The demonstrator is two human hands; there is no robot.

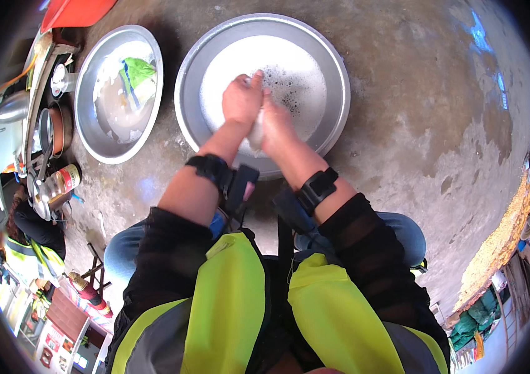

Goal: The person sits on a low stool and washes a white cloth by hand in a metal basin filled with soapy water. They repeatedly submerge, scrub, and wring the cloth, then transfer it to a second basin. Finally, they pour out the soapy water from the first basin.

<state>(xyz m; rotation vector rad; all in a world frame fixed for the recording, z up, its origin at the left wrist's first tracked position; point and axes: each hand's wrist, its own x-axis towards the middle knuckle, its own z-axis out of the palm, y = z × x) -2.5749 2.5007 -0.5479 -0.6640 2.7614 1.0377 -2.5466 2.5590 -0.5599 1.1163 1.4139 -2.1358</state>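
Observation:
A large round metal basin (189, 93) stands on the floor before me, holding water topped with white suds (265, 53). Over the suds, my left hand (240, 103) and my right hand (278, 124) are pressed together. Between them they grip a wet, whitish cloth (256, 133), a part of which hangs out below the right palm. Most of the cloth is hidden by the fingers and blends with the foam. Black straps with dark devices are fastened around both forearms.
To the left, a second metal basin (88, 126) holds sudsy water and a green and blue cloth (137, 72). A red tub (75, 13), pots (56, 130) and a jar (61, 181) line the left side. A person (35, 248) sits at lower left. Yellow grain (494, 252) lies at right.

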